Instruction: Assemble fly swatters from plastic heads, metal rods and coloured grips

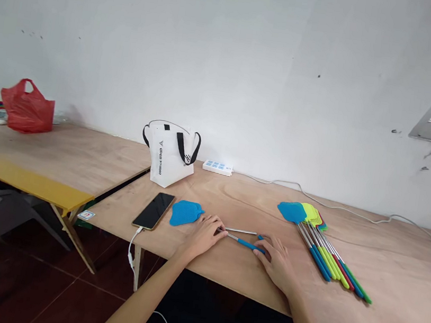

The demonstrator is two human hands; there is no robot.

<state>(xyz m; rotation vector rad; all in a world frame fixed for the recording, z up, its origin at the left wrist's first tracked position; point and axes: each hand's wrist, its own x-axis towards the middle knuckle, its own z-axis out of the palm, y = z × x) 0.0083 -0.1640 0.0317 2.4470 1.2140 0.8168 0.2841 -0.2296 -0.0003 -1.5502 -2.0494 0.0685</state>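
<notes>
On the plywood table (383, 281) my left hand (205, 233) lies palm down, its fingertips pinched on the metal end of a thin rod (240, 231). My right hand (277, 261) rests over the blue handle (248, 245) of a second rod, fingers curled on it. A loose blue swatter head (186, 213) lies just left of my left hand. A bundle of several finished fly swatters (322, 246), blue, yellow-green and red, lies to the right of my right hand.
A black phone (153, 210) on a white cable lies left of the swatter head. A white tote bag (170, 155) and a power strip (218, 167) stand near the wall. A red plastic bag (27, 107) sits on the neighbouring table (59, 161).
</notes>
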